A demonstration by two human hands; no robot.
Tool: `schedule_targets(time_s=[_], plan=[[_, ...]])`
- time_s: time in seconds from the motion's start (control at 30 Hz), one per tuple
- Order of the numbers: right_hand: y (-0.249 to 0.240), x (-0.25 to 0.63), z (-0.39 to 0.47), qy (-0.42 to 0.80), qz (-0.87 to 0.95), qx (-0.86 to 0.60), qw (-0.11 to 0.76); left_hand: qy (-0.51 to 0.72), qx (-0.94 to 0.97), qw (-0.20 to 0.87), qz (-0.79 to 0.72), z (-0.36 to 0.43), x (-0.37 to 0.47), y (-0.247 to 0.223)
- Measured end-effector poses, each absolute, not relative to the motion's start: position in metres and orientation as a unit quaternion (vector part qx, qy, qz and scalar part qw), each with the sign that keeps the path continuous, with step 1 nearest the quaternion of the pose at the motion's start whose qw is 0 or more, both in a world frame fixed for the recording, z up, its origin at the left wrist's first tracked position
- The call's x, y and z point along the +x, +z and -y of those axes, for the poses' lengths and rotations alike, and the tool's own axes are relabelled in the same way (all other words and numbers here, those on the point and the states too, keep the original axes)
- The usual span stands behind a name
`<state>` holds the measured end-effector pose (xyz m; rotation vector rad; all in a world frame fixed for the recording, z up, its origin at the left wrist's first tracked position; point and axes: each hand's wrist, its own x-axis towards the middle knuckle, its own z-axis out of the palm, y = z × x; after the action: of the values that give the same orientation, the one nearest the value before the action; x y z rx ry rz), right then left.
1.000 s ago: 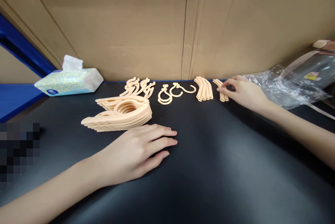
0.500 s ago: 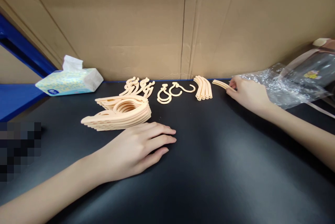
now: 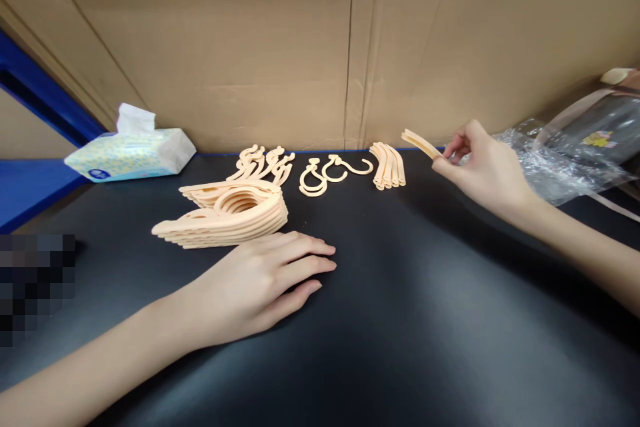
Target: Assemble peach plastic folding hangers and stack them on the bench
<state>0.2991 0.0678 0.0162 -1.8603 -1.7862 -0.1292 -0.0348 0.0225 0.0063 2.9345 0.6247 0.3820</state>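
Note:
My right hand [image 3: 480, 160] pinches the end of a cream curved plastic strip [image 3: 420, 142] and holds it raised above the table at the right. Left of it lies a row of similar curved strips [image 3: 389, 166]. My left hand [image 3: 273, 277] rests flat on the black table [image 3: 400, 320], fingers apart and nothing held. Just behind it is a stack of cream plastic hanger bodies [image 3: 225, 217] with round openings. Farther back are several small curved arm pieces [image 3: 263, 164]. Beside them lie a few loose hanger hooks [image 3: 325, 174].
A tissue pack [image 3: 131, 150] sits at the back left near a blue frame [image 3: 50, 87]. Crumpled clear plastic [image 3: 555, 170] and a transparent container with a strap [image 3: 600, 127] are at the right. A cardboard wall [image 3: 270, 47] stands behind the table.
My right hand has lifted the curved strip off the table and moved slightly right. The left hand stays in place.

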Motion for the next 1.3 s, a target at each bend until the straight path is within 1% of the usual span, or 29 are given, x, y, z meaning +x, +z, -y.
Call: schedule_targets(time_s=[0.03,0.1,0.23,0.47,0.6,0.93,1.3], plan=[[0.018,0.294,-0.064,-0.06,0.659,-0.683,0.31,0.127,0.969,0.056,-0.206,-0.023,-0.035,0.006],[0.02,0.281,-0.053,-0.039,0.689,-0.642,0.335,0.129,0.969,0.05,-0.203,-0.023,-0.035,0.006],[0.018,0.254,-0.031,-0.01,0.769,-0.555,0.317,0.132,0.973,0.022,-0.187,-0.022,-0.034,0.005],[0.002,0.235,-0.02,0.012,0.852,-0.468,0.235,0.169,0.972,-0.058,-0.153,-0.016,-0.032,0.004],[-0.004,0.233,-0.022,0.037,0.859,-0.459,0.226,0.17,0.964,-0.11,-0.172,-0.015,-0.031,0.004],[-0.012,0.232,-0.023,0.009,0.875,-0.424,0.233,0.161,0.963,-0.109,-0.187,-0.016,-0.027,0.003],[-0.011,0.235,-0.025,0.052,0.876,-0.419,0.232,0.16,0.96,-0.126,-0.192,-0.017,-0.029,0.002]])
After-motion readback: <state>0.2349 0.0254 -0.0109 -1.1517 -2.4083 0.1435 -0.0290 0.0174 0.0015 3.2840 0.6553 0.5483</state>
